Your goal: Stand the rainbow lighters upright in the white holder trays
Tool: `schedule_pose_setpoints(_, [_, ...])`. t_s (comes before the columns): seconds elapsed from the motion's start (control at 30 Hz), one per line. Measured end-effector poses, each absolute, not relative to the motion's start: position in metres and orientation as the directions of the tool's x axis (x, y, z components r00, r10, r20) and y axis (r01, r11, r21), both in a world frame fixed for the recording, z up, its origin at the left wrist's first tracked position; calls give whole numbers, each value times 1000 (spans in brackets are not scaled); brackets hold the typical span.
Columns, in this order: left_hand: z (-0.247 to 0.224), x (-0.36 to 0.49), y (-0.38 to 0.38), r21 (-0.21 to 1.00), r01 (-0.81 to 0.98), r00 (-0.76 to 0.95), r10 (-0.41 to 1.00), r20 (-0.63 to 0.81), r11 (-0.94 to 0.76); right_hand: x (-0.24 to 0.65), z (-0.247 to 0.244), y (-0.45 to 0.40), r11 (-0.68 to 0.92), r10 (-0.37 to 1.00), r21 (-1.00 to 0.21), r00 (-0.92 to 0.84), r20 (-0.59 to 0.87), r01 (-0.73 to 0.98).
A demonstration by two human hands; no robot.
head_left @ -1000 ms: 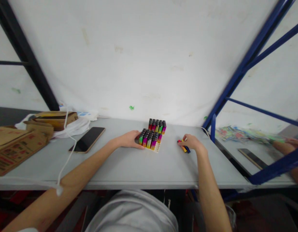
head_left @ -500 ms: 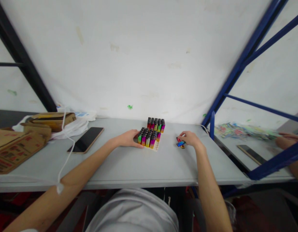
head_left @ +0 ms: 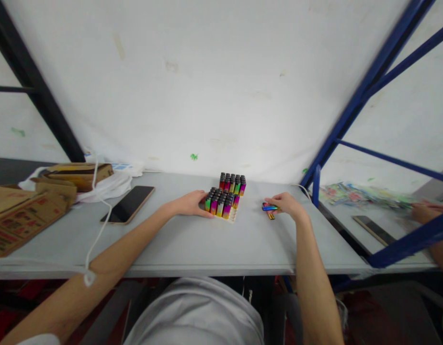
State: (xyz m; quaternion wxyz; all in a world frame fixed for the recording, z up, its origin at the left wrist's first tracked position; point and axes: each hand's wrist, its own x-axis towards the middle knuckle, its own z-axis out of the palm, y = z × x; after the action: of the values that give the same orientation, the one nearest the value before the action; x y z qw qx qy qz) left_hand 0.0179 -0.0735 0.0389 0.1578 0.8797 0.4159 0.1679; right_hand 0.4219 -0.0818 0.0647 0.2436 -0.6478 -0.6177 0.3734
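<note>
Colourful lighters with black tops (head_left: 220,203) stand upright in rows in a pale tray (head_left: 232,217), whose near right part shows bare slots. My left hand (head_left: 191,203) is at the left side of this block, thumb and fingers spread around its corner. Behind it stands a second group of lighters (head_left: 232,182). To the right, my right hand (head_left: 283,204) pinches a blue lighter (head_left: 269,208), held nearly level. Under it a yellowish lighter (head_left: 271,216) lies on the grey table, and a bit of red shows beside the fingertips.
A phone (head_left: 130,205) lies left of my left hand, with a white cable (head_left: 109,211) hanging nearby. Cardboard boxes (head_left: 30,215) are at the far left. A blue metal frame (head_left: 350,115) rises at the right; beyond it are another phone (head_left: 374,230) and a person's hand.
The blue lighter has turned and now sits between my right fingertips, a little higher above the others. My left hand stays beside the tray. The view has shifted slightly.
</note>
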Motion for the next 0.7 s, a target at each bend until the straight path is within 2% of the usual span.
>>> schedule_pose_setpoints(0.1, [39,18,-74,416,681,597,786,161,-602,420,70,-88,-97,968,-756,-116,-223,648])
schedule_pose_setpoints(0.23, [39,19,-74,416,685,593,789,159,-599,415,76,-91,-40,969,-707,-146,-200,706])
schedule_pose_setpoints(0.43, [41,19,-75,414,691,590,793,152,-593,410,70,-85,21,966,-703,-196,-170,711])
schedule_pose_setpoints(0.7, [40,19,-74,419,682,597,787,153,-599,410,70,-90,222,893,-853,-449,-16,472])
